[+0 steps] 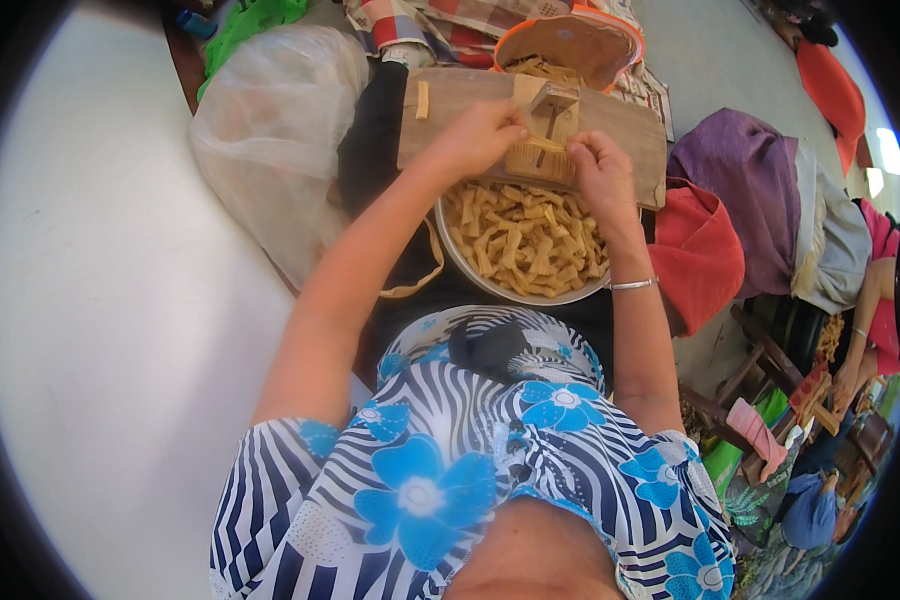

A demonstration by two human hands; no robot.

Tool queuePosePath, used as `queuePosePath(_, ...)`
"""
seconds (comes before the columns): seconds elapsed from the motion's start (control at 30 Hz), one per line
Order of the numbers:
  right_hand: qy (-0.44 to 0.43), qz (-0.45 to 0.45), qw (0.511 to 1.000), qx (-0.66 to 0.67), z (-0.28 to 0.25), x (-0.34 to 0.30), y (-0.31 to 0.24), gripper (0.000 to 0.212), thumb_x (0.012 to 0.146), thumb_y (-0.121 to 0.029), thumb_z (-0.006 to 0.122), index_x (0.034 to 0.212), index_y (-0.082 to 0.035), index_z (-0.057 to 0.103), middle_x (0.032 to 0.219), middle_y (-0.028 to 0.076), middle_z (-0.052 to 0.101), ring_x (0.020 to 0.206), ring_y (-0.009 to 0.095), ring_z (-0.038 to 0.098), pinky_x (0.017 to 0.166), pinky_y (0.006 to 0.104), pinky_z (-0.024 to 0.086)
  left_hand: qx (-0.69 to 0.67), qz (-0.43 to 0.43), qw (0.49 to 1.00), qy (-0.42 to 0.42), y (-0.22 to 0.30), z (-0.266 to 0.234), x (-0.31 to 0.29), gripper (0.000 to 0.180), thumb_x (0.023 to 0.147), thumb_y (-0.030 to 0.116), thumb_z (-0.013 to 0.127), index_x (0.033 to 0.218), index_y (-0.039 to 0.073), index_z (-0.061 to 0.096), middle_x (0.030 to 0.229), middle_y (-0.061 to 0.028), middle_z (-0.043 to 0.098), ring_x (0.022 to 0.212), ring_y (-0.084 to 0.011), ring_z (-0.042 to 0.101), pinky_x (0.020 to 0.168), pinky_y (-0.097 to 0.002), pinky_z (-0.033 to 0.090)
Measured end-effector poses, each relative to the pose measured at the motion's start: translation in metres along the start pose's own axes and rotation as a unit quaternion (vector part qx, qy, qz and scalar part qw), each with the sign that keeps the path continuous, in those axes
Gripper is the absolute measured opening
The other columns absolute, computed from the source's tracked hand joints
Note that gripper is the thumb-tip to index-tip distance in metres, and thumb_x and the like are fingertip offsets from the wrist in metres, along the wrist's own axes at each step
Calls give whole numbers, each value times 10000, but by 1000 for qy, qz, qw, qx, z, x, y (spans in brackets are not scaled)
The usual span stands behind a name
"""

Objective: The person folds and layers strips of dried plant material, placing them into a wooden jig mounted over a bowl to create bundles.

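Observation:
A thin tan strip (545,145) is stretched between my two hands, over a wooden board (625,120). Its left end is pinched in my left hand (480,138); the fingers of my right hand (602,168) close on the other end. Just beyond the strip, a small upright wooden piece (555,96) stands on a paler wooden block fixed to the board. A short tan strip (423,100) lies alone at the board's left end. Below the board, nearer to me, a round metal basin (452,255) holds many tan, knotted-looking pieces (525,240).
An orange-rimmed container (638,45) with more tan strips stands behind the board. A translucent plastic bag (270,130) bulges at the left. Red cloth (698,255) and a purple sack (740,190) sit to the right. Another person's arm (863,330) shows at the far right, near wooden stools.

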State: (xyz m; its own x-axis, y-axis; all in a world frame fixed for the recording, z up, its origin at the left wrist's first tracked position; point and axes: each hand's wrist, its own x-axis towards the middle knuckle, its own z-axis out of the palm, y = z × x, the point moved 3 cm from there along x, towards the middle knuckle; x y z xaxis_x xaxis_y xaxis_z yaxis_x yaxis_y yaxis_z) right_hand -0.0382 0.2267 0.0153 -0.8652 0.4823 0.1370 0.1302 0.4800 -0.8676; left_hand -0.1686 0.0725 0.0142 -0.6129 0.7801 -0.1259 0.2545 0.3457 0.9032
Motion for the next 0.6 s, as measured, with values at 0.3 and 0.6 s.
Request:
queuePosePath(0.3,97,-214,937,-257,-19,-32,-49,154,887,-146,607,969,-20,641,870,172,641,814,313,625,722,369,484,25,-30,999,14,1,8,-32,183,897,165,550,960,4,608,795,-129,639,716,-181,603,670,-335,477)
queuePosePath(0.6,-97,-6,982,-163,1,-55,-29,270,928,-218,593,756,-14,632,563,85,581,497,283,547,499,359,435,237,30,971,-32,40,18,-58,292,948,246,534,836,-8,624,652,-26,571,632,-115,533,589,-297,453)
